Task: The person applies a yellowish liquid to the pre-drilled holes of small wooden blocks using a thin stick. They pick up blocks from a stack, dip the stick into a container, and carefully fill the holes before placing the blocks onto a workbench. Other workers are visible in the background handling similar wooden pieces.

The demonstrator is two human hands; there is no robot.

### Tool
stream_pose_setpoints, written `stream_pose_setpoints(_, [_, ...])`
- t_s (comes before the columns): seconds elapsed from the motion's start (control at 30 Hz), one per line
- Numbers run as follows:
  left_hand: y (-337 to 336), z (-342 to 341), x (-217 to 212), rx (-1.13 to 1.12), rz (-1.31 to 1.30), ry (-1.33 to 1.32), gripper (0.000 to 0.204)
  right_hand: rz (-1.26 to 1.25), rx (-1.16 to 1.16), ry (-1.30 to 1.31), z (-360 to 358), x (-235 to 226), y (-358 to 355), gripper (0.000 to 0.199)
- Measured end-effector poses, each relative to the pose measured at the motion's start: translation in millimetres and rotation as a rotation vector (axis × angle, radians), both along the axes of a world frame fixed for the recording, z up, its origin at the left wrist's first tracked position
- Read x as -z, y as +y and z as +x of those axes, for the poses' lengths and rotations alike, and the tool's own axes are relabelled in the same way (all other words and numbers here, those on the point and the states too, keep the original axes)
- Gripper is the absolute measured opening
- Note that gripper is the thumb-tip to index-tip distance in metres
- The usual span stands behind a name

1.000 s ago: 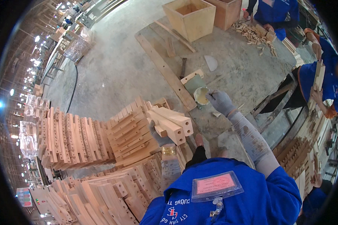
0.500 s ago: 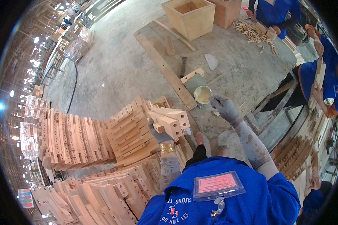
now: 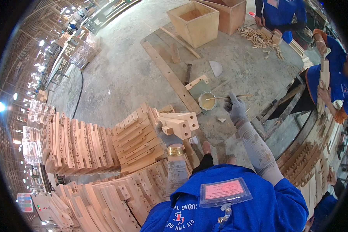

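Observation:
My left hand (image 3: 169,136), gloved in grey, is wrapped round two wooden bars (image 3: 174,124) with round holes in their end faces. A small wooden block shows beside its fingers. My right hand (image 3: 237,109), gloved as well, is closed on a thin wooden stick (image 3: 240,96). The stick's far end reaches into a small round pot (image 3: 201,107) of pale yellowish paste. That pot stands on the worktable beside a grey-green flat piece (image 3: 197,89) and a drilled wooden strip (image 3: 197,81).
Stacks of drilled wooden bars (image 3: 81,143) fill the left and lower left. A long plank (image 3: 167,70) lies along the table's left edge. Wooden bins (image 3: 199,31) and a pile of dowels (image 3: 259,38) sit farther back. Co-workers in blue (image 3: 333,73) handle wood at the right.
My right hand has moved slightly right, and the stick now extends leftward into the pot. My left hand still holds the bars, shifted slightly right in the picture.

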State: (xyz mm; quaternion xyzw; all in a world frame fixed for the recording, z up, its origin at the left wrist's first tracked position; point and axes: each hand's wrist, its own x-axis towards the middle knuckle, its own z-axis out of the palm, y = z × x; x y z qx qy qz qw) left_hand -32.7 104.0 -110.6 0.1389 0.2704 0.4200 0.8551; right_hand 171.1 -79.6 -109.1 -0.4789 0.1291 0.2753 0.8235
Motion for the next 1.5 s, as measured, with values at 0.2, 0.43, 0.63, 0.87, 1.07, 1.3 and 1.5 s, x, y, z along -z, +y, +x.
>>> stream_pose_setpoints(0.2, [3.1, -4.1, 7.1, -0.018, 0.005, -0.085, 0.038, 0.09, -0.101, -0.254, -13.7, -88.5, -0.9, 0.02])
stream_pose_setpoints(0.43, [-11.7, 9.7, -15.2, -0.007, -0.085, -0.135, 0.039, -0.008, -0.441, -0.968, -72.5, -197.8, -24.5, 0.008])
stream_pose_setpoints(0.63, [-24.0, 14.9, -36.4, -0.04, -0.083, -0.125, 0.04, -0.151, -0.407, -1.519, -73.6, -208.7, -24.5, 0.012])
stream_pose_setpoints(0.87, [-28.0, 14.2, -39.4, -0.038, -0.018, -0.16, 0.039, -0.141, -0.454, -1.644, -77.2, -214.1, -17.4, 0.013])
stream_pose_setpoints(1.07, [-30.5, 15.9, -39.8, -0.074, -0.022, -0.081, 0.041, -0.209, -0.454, -1.723, -78.7, -214.2, -15.0, 0.012])
stream_pose_setpoints(1.3, [-31.5, 20.0, -45.2, -0.066, -0.082, -0.112, 0.042, -0.229, -0.439, -1.526, -79.3, -214.6, -16.2, 0.011])
stream_pose_setpoints(1.5, [-27.3, 17.2, -42.0, -0.103, -0.066, -0.074, 0.042, -0.16, -0.439, -1.137, -86.8, -230.7, -24.8, 0.008])
